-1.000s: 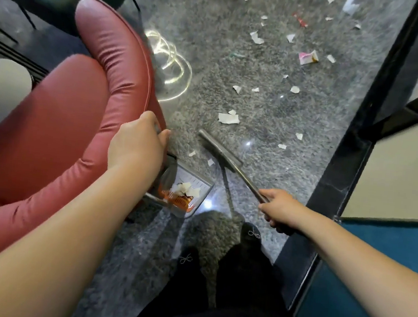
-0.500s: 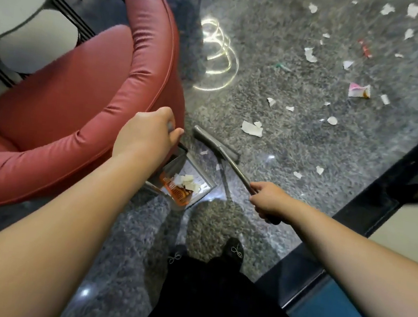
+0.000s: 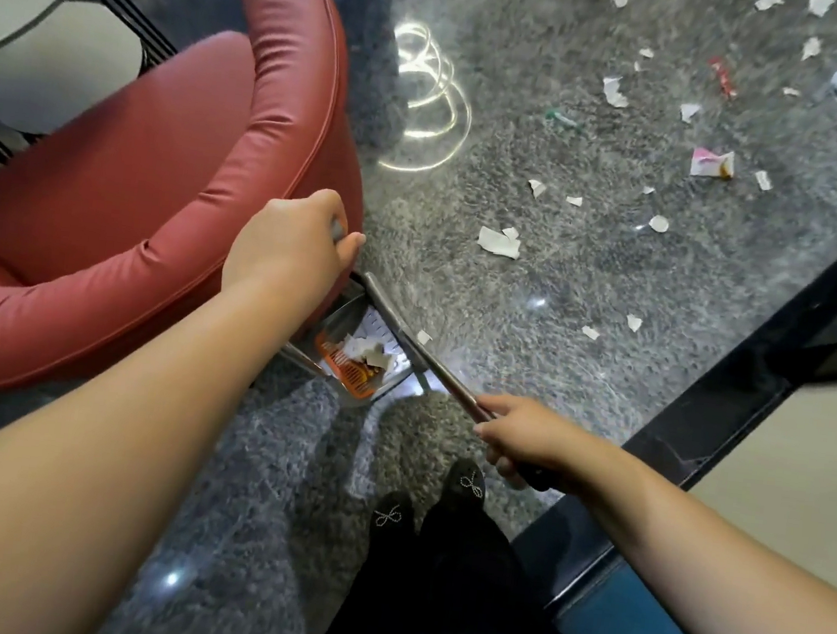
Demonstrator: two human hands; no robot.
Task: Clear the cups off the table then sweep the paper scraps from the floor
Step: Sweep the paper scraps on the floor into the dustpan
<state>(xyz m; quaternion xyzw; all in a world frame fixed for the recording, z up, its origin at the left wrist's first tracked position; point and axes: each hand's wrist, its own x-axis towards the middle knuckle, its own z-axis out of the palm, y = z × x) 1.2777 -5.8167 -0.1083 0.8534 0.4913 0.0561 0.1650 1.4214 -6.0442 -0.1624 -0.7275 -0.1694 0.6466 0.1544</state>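
While we look down from the head camera, our left hand (image 3: 287, 246) curls round the upright handle of the dustpan (image 3: 365, 357), which sits on the grey floor (image 3: 539, 278) against the red armchair (image 3: 150, 195) and holds several white scraps. Our right hand (image 3: 527, 439) grips the broom handle (image 3: 446, 379), and the broom head (image 3: 387, 303) lies along the pan's open edge. More paper scraps (image 3: 499, 241) lie scattered across the floor beyond, well apart from the pan.

Both arms reach down, left hand (image 3: 287, 246) and right hand (image 3: 527, 439) fisted
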